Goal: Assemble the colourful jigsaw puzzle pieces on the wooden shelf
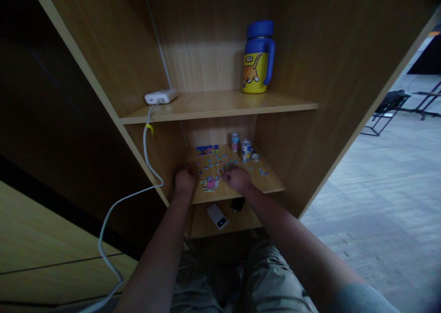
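A partly joined jigsaw puzzle [209,183] with a pink cartoon figure lies near the front edge of the middle shelf. Loose puzzle pieces [217,163] are scattered behind it. My right hand [238,179] is just right of the joined section, its fingers curled together low over the pieces; whatever is between them is hidden. At the shelf's left side, my left hand [186,179] is beside the puzzle, and its fingers are too dark and blurred to read. A blue picture card [207,150] lies at the back.
Two printed cans [235,142] and a round lid [255,156] are at the back right. Above, a blue-yellow jug [255,65] and a white device [161,96] with a hanging cable [119,200] rest on a shelf. Below lies a white power bank [217,216].
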`<action>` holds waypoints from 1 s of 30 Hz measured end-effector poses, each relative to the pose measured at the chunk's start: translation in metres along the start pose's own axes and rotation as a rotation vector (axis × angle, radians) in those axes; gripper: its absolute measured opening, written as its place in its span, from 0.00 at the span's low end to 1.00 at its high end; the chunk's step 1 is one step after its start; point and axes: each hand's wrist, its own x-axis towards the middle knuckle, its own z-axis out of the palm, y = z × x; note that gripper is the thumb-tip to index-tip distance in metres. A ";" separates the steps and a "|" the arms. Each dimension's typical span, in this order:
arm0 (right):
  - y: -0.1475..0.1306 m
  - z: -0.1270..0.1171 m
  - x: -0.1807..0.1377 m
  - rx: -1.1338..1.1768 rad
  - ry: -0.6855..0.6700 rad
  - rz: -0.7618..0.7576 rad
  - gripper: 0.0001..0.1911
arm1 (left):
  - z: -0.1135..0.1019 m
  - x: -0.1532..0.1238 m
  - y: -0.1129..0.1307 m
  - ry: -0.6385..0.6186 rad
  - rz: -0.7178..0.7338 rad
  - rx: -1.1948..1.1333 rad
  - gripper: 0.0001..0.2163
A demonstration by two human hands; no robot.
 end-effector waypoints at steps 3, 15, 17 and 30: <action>0.000 0.001 0.000 -0.004 0.015 -0.009 0.25 | 0.002 0.001 0.001 0.018 0.105 0.095 0.22; 0.000 -0.001 0.000 0.005 0.006 0.009 0.25 | 0.018 0.005 0.004 -0.130 0.221 0.328 0.20; 0.000 -0.001 0.001 0.002 0.007 0.005 0.25 | 0.017 0.005 0.004 -0.121 0.177 0.265 0.20; -0.001 0.001 0.001 -0.015 0.013 -0.001 0.25 | 0.018 0.005 0.007 0.006 0.150 0.195 0.21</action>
